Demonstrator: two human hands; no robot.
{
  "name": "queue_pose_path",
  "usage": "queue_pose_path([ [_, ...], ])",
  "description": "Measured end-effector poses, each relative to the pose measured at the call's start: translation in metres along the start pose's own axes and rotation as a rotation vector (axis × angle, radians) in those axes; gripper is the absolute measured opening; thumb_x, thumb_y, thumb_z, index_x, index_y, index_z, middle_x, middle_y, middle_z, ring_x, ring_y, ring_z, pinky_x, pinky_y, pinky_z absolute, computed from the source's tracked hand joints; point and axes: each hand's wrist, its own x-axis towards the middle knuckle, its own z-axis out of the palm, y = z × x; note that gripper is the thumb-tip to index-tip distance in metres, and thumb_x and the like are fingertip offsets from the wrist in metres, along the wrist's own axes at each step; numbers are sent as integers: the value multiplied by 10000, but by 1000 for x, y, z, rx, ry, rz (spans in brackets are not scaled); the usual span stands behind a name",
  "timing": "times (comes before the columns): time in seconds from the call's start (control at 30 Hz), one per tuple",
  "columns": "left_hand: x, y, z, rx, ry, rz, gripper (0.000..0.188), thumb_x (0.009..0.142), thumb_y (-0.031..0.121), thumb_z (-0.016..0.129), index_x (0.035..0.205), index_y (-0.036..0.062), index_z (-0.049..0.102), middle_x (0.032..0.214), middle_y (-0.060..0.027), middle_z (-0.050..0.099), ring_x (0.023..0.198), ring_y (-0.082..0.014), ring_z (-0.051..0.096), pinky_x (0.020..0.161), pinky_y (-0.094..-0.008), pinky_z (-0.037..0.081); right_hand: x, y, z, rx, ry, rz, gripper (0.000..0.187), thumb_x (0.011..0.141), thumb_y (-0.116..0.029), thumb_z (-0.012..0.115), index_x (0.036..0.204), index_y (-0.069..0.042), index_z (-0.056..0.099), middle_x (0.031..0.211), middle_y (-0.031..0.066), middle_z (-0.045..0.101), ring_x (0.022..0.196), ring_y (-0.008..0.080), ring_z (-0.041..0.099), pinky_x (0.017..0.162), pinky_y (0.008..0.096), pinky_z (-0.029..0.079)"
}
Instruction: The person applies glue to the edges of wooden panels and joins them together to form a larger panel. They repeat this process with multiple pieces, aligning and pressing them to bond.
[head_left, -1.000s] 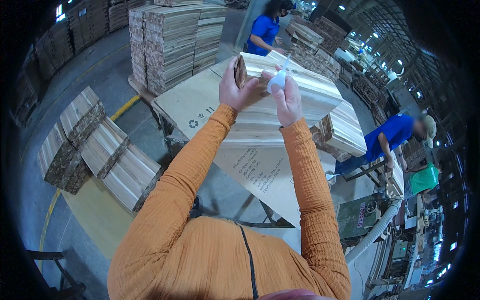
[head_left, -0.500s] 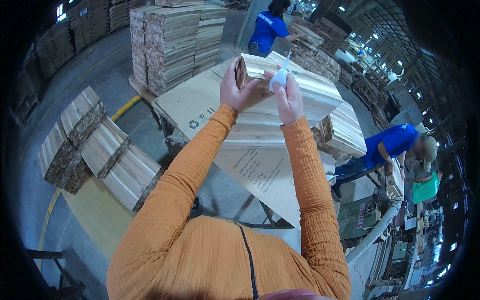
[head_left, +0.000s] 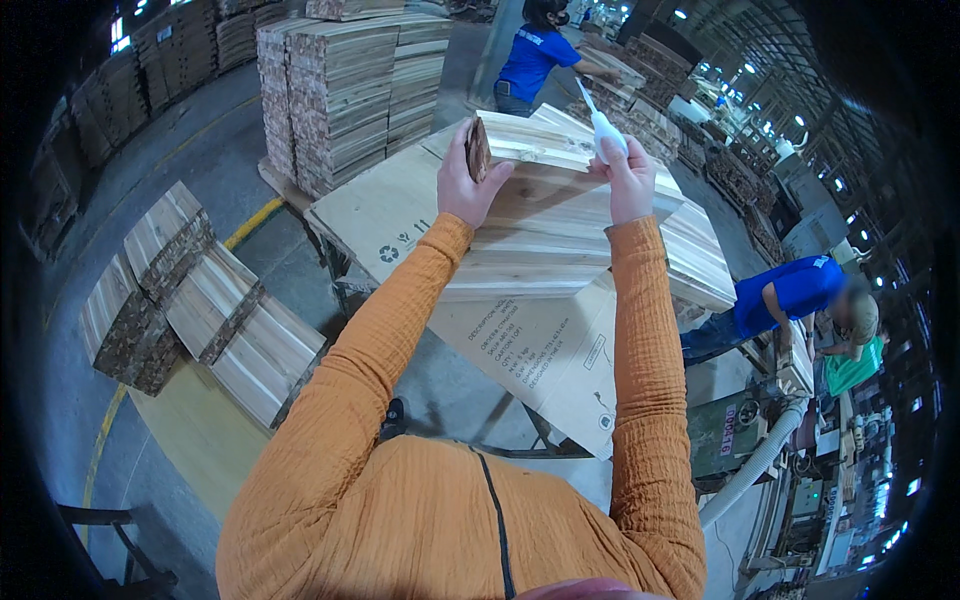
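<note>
My left hand (head_left: 466, 185) grips the left end of a wooden board (head_left: 550, 215), thumb on the near face and fingers behind its dark, rough end. The board is tilted up, so its striped face and pale long upper edge show. Above that edge, toward its right part, my right hand (head_left: 631, 182) is closed around a white squeeze bottle (head_left: 606, 136) with a long thin nozzle. The nozzle points up and to the left. Printed cardboard (head_left: 545, 350) covers the worktable under the board.
More boards (head_left: 697, 262) lie on the table at the right. A tall board stack (head_left: 350, 100) stands beyond the table, and lower stacks (head_left: 215, 300) sit at the left. Co-workers in blue shirts (head_left: 535, 65) work at the back and right, near a green machine (head_left: 722, 435).
My right hand has moved right along the board with the bottle, whose nozzle now leans left. My left hand stays on the board's end.
</note>
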Motion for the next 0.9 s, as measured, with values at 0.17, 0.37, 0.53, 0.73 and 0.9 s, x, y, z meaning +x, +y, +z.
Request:
queue_pose_path([
  [0.17,2,1,1,-53,-7,8,807,764,446,697,1330,-24,364,1268,-221,492,1179,-318,495,989,-381,386,18,4,-9,100,49,134,191,836,-216,689,884,-46,615,702,-29,550,562,28,465,575,216,466],
  [0.37,3,0,2,-91,-29,9,845,778,499,671,1333,-47,343,1278,-226,478,1190,-313,483,999,-375,374,33,9,3,374,19,174,203,823,-221,704,895,-46,628,723,-29,570,532,29,426,587,226,468],
  [0.53,2,-2,1,-73,-35,-3,874,787,524,652,1341,-64,319,1282,-238,467,1193,-312,476,1004,-375,369,34,8,5,313,45,207,213,845,-250,679,871,-46,625,699,-16,562,534,51,441,587,248,480],
  [0.73,1,-1,0,-74,-28,0,871,789,515,653,1348,-59,312,1283,-233,464,1191,-303,478,1005,-372,366,31,10,10,184,51,168,244,820,-294,700,776,-63,638,660,-22,573,531,29,458,545,198,442],
  [0.9,-1,0,1,-81,-26,-23,863,788,535,641,1340,-54,334,1270,-228,478,1178,-305,488,998,-371,372,28,10,13,57,30,119,279,828,-327,680,749,-63,640,662,-15,587,552,27,480,515,180,395],
])
